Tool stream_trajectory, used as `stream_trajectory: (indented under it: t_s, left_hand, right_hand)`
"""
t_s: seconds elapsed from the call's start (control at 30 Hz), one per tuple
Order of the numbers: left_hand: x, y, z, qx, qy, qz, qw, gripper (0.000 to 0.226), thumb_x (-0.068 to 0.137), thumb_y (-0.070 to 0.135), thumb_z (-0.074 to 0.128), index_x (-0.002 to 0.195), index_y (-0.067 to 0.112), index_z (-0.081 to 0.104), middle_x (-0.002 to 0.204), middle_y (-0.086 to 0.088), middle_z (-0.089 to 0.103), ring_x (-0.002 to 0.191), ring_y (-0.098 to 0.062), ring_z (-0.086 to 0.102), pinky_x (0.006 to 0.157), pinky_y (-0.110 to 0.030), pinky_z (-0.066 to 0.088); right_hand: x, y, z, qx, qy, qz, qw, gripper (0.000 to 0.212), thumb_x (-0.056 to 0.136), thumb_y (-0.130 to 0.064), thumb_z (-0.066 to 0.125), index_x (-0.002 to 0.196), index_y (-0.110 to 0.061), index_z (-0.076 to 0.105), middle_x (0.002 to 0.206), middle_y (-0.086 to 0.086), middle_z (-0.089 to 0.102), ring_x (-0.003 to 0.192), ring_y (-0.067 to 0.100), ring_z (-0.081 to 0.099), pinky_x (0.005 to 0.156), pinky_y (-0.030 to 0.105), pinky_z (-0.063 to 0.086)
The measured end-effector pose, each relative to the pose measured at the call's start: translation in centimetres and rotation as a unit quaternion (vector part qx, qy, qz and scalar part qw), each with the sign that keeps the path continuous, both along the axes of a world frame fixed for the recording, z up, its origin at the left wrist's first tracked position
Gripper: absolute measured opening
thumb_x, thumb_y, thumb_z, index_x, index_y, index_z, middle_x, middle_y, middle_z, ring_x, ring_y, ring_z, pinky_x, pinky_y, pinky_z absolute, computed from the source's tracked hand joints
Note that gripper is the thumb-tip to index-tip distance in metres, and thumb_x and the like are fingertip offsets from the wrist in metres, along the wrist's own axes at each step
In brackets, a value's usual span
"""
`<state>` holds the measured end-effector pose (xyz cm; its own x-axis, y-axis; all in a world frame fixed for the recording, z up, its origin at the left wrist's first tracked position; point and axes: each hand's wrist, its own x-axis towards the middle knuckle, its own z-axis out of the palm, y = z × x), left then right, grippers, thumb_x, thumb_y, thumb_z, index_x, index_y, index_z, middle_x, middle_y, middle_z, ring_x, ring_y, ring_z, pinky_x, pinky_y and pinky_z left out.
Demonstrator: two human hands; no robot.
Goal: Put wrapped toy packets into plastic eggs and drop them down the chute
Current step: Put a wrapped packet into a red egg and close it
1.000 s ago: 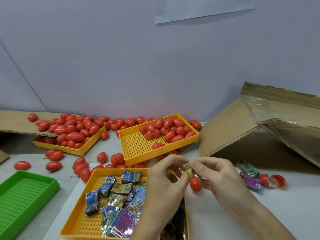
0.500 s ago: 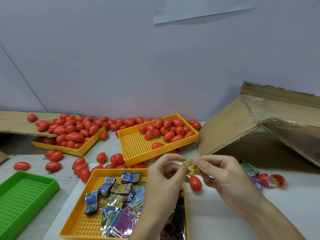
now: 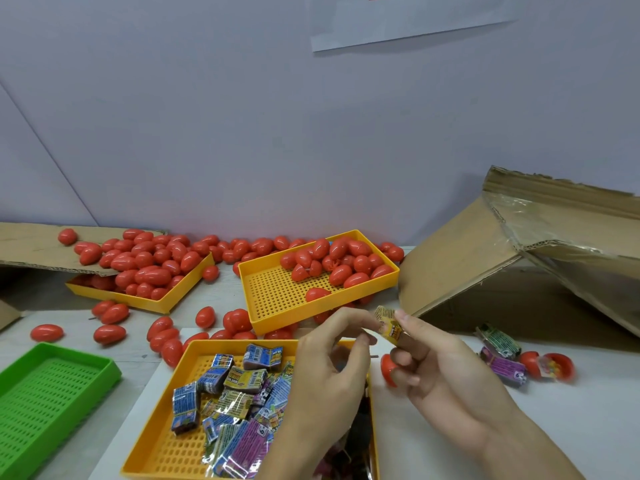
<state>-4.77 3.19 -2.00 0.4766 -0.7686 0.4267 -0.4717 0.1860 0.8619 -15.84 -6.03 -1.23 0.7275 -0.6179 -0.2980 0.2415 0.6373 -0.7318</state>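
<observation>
At lower centre, the packet tray (image 3: 162,445) holds wrapped packets. Above it, the right hand (image 3: 440,372) pinches a yellow packet (image 3: 389,325) — the left hand (image 3: 332,368) has curled fingers touching it. Farther up, red eggs (image 3: 343,261) fill the egg tray (image 3: 277,299).

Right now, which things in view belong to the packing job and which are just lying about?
In the job:
yellow toy packet, pinched by right hand and left hand
red egg half
packet tray
egg tray
cardboard chute

Lying about:
green tray
wall paper
</observation>
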Motion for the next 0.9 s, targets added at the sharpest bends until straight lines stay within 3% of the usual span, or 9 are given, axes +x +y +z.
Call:
stream_trajectory:
  t_s: [0.13,0.27,0.37,0.43,0.53,0.63,0.7,0.9]
  left_hand:
    - [0.4,0.0,-0.1,0.011,-0.066,0.015,0.998,0.017,0.089,0.018,0.06,0.092,0.032,0.069,0.089,0.018,0.069,0.089,-0.01,0.067,0.062,-0.036,0.056]
    - [0.7,-0.1,-0.3,0.024,-0.12,0.029,0.992,0.023,0.092,0.019,0.06,0.089,0.041,0.062,0.092,0.021,0.066,0.087,-0.007,0.064,0.061,-0.031,0.055]
    - [1.1,0.1,-0.6,0.047,-0.144,0.033,0.988,0.022,0.096,0.014,0.06,0.092,0.035,0.061,0.097,0.02,0.062,0.087,-0.008,0.063,0.06,-0.032,0.056]
    - [1.4,0.2,-0.7,0.066,-0.152,0.032,0.986,0.016,0.097,0.014,0.059,0.093,0.03,0.061,0.097,0.02,0.06,0.083,-0.009,0.063,0.06,-0.032,0.057]
    - [1.5,0.2,-0.6,0.077,-0.165,0.018,0.983,0.016,0.097,0.015,0.059,0.092,0.03,0.059,0.094,0.02,0.059,0.081,-0.007,0.062,0.062,-0.029,0.056]
    - [1.4,0.3,-0.4,0.081,-0.173,-0.001,0.982,0.012,0.097,0.014,0.059,0.096,0.025,0.063,0.088,0.018,0.061,0.082,-0.007,0.061,0.062,-0.02,0.051]
    - [1.3,0.3,-0.5,0.083,-0.172,-0.009,0.981,0.011,0.098,0.013,0.059,0.098,0.022,0.065,0.088,0.015,0.063,0.086,-0.008,0.06,0.063,-0.02,0.05]
    - [1.3,0.3,-0.3,0.08,-0.136,-0.016,0.987,0.013,0.096,0.013,0.06,0.09,0.024,0.064,0.082,0.013,0.062,0.08,-0.014,0.06,0.061,-0.023,0.048]
  right_hand:
    - [0.1,-0.2,0.0,0.066,-0.01,-0.008,0.998,0.017,0.078,-0.021,0.07,0.072,-0.008,0.077,0.058,0.002,0.046,0.047,0.01,0.042,0.047,0.023,0.032]
    - [0.3,-0.1,-0.4,0.058,0.016,-0.033,0.998,0.025,0.072,-0.018,0.072,0.087,0.002,0.076,0.063,0.007,0.059,0.051,0.009,0.054,0.041,0.017,0.044]
    - [0.0,-0.5,-0.8,-0.114,0.123,-0.08,0.982,0.012,0.084,-0.009,0.07,0.095,-0.009,0.074,0.07,0.005,0.071,0.057,0.01,0.065,0.048,0.018,0.049]
    - [-0.5,-0.7,-0.8,-0.316,0.186,-0.112,0.923,0.032,0.089,0.0,0.062,0.102,-0.028,0.072,0.085,-0.006,0.072,0.075,0.007,0.067,0.056,0.021,0.05]
    - [-1.2,-0.8,-0.5,-0.527,0.13,-0.059,0.838,0.043,0.084,-0.01,0.064,0.104,-0.048,0.066,0.107,-0.019,0.063,0.101,0.005,0.058,0.072,0.021,0.052]
    - [-1.2,-0.6,-0.7,-0.595,0.146,-0.002,0.791,0.036,0.079,-0.026,0.066,0.107,-0.048,0.064,0.116,-0.022,0.056,0.11,0.005,0.053,0.073,0.014,0.048]
    - [-1.1,-0.7,-1.1,-0.617,0.163,-0.006,0.769,0.032,0.081,-0.022,0.072,0.103,-0.044,0.065,0.112,-0.022,0.055,0.11,0.005,0.052,0.072,0.013,0.047]
    - [-1.4,-1.1,-1.2,-0.651,0.178,-0.03,0.737,0.012,0.078,-0.032,0.069,0.087,-0.039,0.065,0.103,-0.019,0.057,0.102,0.007,0.055,0.065,0.015,0.044]
